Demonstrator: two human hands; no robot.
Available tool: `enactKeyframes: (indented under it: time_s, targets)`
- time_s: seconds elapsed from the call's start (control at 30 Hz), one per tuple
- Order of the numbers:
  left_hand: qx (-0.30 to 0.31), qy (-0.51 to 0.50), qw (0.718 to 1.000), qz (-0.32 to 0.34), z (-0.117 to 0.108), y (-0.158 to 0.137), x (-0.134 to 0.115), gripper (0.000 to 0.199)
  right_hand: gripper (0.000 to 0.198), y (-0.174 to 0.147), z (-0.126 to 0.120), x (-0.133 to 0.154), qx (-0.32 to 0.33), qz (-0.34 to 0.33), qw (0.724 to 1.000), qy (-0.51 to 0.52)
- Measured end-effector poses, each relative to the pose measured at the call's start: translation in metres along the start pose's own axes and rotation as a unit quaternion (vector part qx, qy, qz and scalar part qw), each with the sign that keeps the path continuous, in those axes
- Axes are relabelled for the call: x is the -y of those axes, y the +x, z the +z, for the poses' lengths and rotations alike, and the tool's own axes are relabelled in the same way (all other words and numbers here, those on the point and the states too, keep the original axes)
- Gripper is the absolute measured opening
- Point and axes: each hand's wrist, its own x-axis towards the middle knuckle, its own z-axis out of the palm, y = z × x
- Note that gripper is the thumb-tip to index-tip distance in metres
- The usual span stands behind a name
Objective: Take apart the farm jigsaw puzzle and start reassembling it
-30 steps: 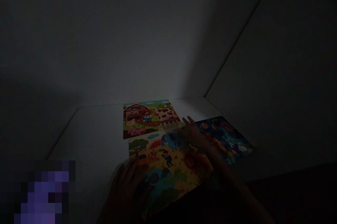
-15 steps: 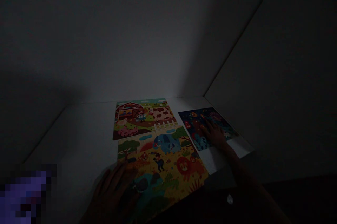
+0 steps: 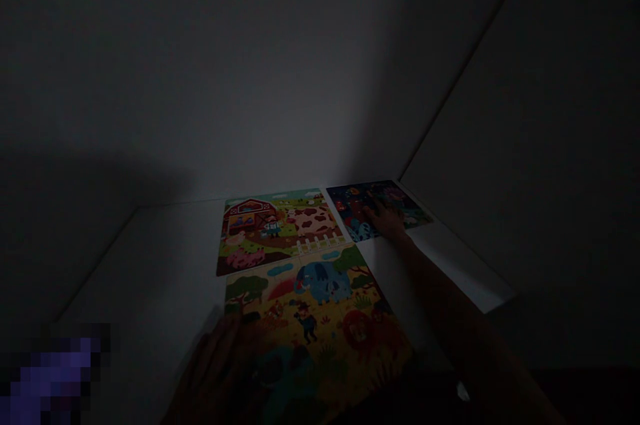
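My right hand (image 3: 390,220) lies with its fingers stretched out on a dark blue jigsaw puzzle (image 3: 360,230), which sits at the back right against the wall. To its left is a farm puzzle (image 3: 280,225) with a red barn and a spotted cow. Nearer to me, a yellow safari puzzle (image 3: 325,312) shows elephants, lions and a figure in a hat. Over that puzzle's left edge rests my left hand (image 3: 215,358), fingers extended; the deep shadow hides part of it.
The puzzles lie on a white surface (image 3: 160,258) in dim light. A pale wall (image 3: 250,78) rises behind it, and another wall (image 3: 525,165) stands on the right. At the lower left is a pixelated purple patch (image 3: 55,372).
My right hand has slid the dark blue puzzle away from me and left, to the back wall beside the farm puzzle. My left hand stays on the safari puzzle.
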Motion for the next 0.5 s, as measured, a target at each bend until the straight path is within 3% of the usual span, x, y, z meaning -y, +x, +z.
enactKeyframes:
  time_s: [0.2, 0.5]
  targets:
    - [-0.002, 0.030, 0.997, 0.071, 0.001, 0.002, 0.009, 0.066, 0.069, 0.002, 0.001, 0.002, -0.015, 0.005, 1.000, 0.011]
    - [-0.010, 0.029, 0.998, 0.064, 0.010, 0.007, 0.018, 0.058, 0.067, 0.008, -0.002, -0.006, -0.014, -0.030, 0.997, 0.064]
